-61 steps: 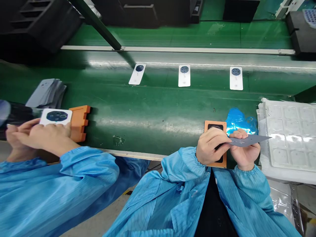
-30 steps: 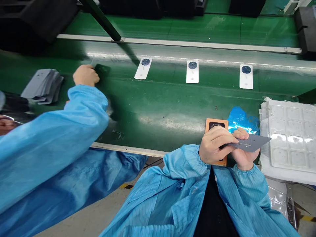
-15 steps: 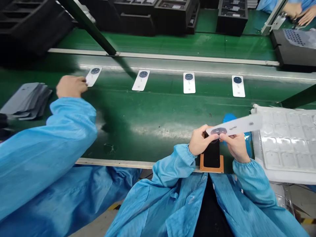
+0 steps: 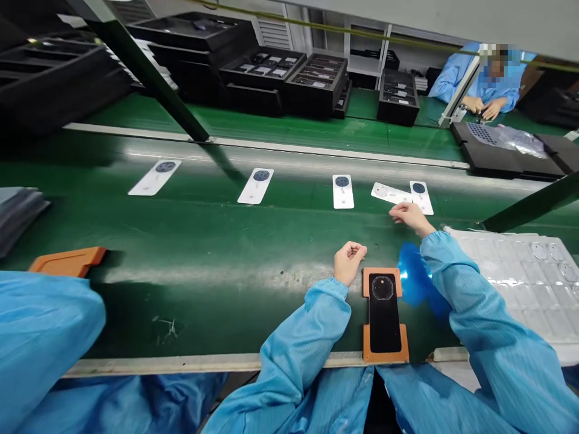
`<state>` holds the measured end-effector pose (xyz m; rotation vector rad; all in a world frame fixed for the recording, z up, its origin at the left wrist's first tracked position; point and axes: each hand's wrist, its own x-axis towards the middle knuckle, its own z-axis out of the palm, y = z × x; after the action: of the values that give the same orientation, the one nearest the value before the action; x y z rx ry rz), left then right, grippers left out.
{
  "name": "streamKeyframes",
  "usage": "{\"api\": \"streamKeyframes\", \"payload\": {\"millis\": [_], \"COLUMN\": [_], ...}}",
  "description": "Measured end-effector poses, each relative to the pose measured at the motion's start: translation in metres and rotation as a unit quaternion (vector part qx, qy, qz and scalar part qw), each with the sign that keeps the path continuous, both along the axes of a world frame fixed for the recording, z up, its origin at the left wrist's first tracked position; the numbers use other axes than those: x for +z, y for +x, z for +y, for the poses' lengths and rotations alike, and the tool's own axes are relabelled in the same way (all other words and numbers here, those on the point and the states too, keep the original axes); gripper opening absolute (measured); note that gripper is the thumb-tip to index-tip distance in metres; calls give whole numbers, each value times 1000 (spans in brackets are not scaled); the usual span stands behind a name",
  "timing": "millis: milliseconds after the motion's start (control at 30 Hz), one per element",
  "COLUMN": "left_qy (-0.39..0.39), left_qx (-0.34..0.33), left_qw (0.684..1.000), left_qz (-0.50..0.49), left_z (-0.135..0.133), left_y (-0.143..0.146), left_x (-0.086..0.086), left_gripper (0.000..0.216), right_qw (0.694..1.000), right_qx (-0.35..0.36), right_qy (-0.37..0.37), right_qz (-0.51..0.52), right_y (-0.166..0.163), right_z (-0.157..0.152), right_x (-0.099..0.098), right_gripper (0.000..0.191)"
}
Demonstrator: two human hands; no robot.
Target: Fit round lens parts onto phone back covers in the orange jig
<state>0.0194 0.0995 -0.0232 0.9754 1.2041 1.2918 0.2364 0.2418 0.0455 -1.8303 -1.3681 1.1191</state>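
Open green belt (image 4: 217, 241) runs left of the left hand (image 4: 349, 262) as far as a co-worker's sleeve (image 4: 45, 325). White cards (image 4: 342, 191) dot the lane beyond the right hand (image 4: 409, 217). To its right, a clear tray (image 4: 520, 271) and slanted green strut (image 4: 529, 208) block passage. An orange jig (image 4: 383, 346) and blue film (image 4: 414, 280) fill the gap between the forearms.

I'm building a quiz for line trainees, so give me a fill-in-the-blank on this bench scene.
1. The right hand reaches out to a white card lying on the ___ belt.
2. The left hand rests curled on the belt, just ___ of the orange jig.
3. The jig's insert is ___.
4. The crumpled film right of the jig is ___.
Missing words: green; left; black; blue.
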Motion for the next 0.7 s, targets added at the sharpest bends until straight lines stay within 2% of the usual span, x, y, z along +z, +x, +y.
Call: {"api": "streamKeyframes", "payload": {"millis": [100,167,300,367,467,600,667,700], "left_qy": [8,16,32,41,60,118,188,231], "left_qx": [-10,-19,-36,-38,-33,-2,37,58], "left_qw": [1000,998,995,992,988,975,942,910], "left_qz": [28,52,92,109,135,187,277,339], "left_z": [0,1,-1,-2,-2,-7,-15,-20], "left_y": [6,9,11,10,6,-3,-5,-5], "left_x": [0,3,5,4,2,12,26,35], "left_gripper": [30,26,23,23,25,26,27,33], "right_qw": [984,966,943,940,943,949,949,949], "right_qx": [-75,-108,-118,-116,-108,-83,-48,-12], "right_qy": [2,-26,-96,-110,-90,24,83,112], "right_qz": [-160,-235,-296,-301,-301,-304,-299,-294], "right_y": [46,69,88,91,97,105,101,95], "right_z": [25,43,61,59,52,27,-8,-34], "right_x": [7,12,9,8,17,47,61,67], "right_gripper": [61,80,91,85,60,28,23,23]}}
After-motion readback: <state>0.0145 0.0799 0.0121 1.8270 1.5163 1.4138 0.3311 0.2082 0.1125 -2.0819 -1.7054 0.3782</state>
